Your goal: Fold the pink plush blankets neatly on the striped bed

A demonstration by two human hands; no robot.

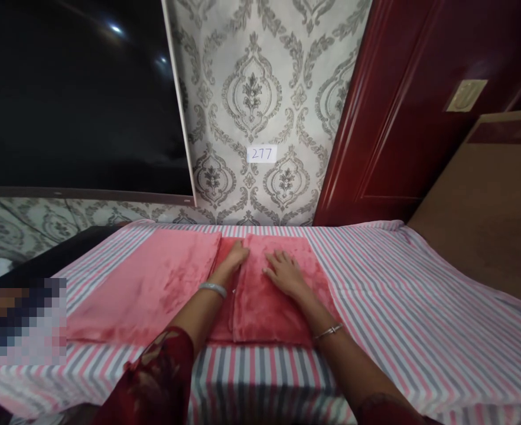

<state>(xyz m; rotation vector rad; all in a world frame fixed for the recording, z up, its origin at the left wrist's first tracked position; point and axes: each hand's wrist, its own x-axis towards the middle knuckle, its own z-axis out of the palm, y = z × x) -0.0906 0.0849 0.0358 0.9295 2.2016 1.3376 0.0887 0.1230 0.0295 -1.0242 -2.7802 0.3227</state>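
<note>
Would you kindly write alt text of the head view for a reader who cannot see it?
A person's right hand lies spread on a folded section of pink plush fabric, with the left hand at that section's far-left corner. The fabric lies on a striped cloth; behind are a dark screen and a patterned wall.

Television (78, 106) cut by top and left edges; logo (57, 193) on its frame too small to read. Cardboard box (486, 218) cut by right edge. Pixelated patch (21, 321) hides part of striped cloth (397, 295). Left forearm (201, 313) covers part of pink cloth (136, 283).
</note>
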